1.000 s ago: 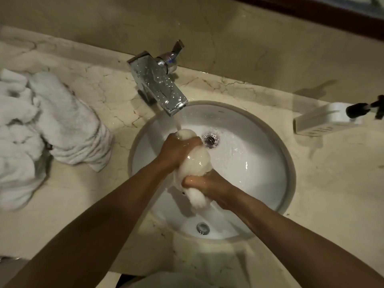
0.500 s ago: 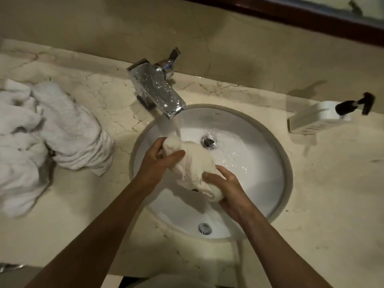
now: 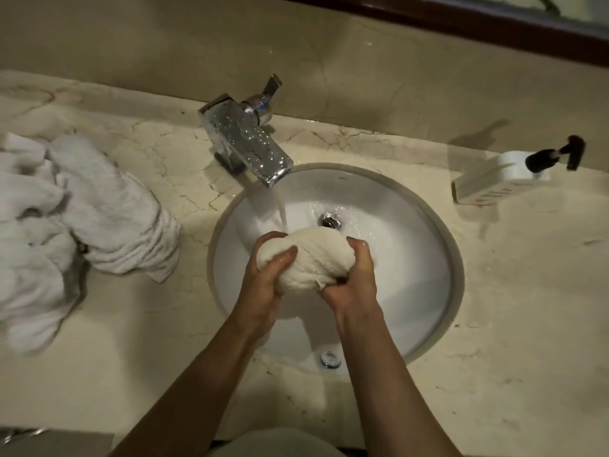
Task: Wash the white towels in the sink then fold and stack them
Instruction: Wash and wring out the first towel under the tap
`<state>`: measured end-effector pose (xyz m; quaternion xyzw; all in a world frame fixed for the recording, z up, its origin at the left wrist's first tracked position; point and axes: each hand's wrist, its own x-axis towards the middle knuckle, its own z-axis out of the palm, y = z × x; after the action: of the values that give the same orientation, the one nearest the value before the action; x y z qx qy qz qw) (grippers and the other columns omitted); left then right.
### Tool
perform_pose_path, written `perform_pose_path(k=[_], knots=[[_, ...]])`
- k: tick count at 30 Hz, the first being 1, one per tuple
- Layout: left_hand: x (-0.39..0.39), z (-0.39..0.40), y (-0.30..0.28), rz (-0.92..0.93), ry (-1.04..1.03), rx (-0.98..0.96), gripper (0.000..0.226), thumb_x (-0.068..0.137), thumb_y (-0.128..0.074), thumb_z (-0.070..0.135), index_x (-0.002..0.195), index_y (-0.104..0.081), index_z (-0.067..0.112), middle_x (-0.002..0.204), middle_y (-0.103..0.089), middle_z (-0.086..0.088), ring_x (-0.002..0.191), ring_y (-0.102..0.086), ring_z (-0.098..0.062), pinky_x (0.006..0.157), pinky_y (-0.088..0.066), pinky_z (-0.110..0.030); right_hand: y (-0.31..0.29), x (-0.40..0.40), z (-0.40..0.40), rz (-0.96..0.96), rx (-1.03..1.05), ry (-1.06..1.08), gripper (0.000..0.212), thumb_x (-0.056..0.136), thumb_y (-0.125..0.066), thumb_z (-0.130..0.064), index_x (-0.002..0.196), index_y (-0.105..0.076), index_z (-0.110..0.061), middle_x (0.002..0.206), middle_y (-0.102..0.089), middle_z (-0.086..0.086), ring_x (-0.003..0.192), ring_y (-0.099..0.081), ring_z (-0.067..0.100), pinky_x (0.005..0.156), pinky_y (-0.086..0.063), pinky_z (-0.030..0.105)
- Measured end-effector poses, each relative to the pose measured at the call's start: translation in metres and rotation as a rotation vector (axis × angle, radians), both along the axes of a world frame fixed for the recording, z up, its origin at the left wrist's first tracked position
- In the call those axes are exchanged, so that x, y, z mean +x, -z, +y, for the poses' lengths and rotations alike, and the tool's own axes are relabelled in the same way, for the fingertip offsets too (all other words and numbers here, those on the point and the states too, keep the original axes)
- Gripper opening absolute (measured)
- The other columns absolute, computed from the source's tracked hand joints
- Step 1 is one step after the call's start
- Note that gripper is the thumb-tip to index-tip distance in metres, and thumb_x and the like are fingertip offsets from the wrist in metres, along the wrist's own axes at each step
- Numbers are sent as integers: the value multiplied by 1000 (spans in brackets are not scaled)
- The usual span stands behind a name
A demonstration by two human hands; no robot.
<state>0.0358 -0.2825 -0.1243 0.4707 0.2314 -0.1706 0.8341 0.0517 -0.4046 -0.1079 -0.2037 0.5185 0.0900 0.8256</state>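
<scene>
Towel, white, wet (image 3: 306,258): bunched into a rounded ball over the middle of the sink (image 3: 425,291), just below the running stream; a second ago it hung as an upright twisted roll between the hands, now it is gathered sideways into one lump. Judged: washing of this piece is mid-way, squeezing and rinsing going on; folding and stacking not yet begun.

Left hand (image 3: 263,291): grip clamped on the near-left side of the ball, thumb laid across its top; previously at the upper end of the roll.

Right hand (image 3: 354,288): grip clamped on the right side, fingers curled over the far edge; previously under the lower end.

Overflow hole (image 3: 330,358): near wall of the basin, apart from the hands.

Drain (image 3: 329,221): open, just beyond the ball; water runs off freely.

Water stream (image 3: 281,209): falls beside the ball's far-left edge, close to the left fingers.

Faucet, chrome (image 3: 250,143): spout overhangs the basin; lever up behind it. Only item near the working space; it limits lifting the ball straight up at the far-left.

Towel pile, white (image 3: 79,222): crumpled on the tabletop (image 3: 510,308) at left, well apart from the sink; whether washed cannot be told.

Soap dispenser (image 3: 504,179): far right, lying on its side on the tabletop, clear of the work.
</scene>
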Motion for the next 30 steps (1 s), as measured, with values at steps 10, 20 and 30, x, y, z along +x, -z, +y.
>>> perform_pose_path(k=[10, 20, 30], knots=[[28, -9, 5, 515, 52, -408, 49, 89, -54, 38, 127, -68, 11, 129, -66, -17, 117, -64, -34, 100, -51, -44, -25, 18, 6, -380, -566, -152, 11, 76, -58, 0, 81, -68, -3, 77, -67, 11, 75, -66, 24, 67, -53, 33], [48, -2, -2, 613, 440, -460, 25, 91, -62, 37, 86, -66, 13, 77, -64, -2, 68, -64, -16, 60, -55, -25, -43, 31, 1, -625, -715, -572, 12, 72, -55, 1, 65, -61, -7, 63, -60, 3, 67, -60, 20, 63, -48, 31], [33, -8, 0, 557, 367, -17, 79, 74, -54, 82, 127, -63, 24, 113, -73, -4, 97, -71, -23, 69, -57, -34, -13, 13, -19, -146, -301, -211, 9, 74, -55, -16, 68, -58, -9, 66, -58, 8, 62, -59, 24, 59, -46, 27]])
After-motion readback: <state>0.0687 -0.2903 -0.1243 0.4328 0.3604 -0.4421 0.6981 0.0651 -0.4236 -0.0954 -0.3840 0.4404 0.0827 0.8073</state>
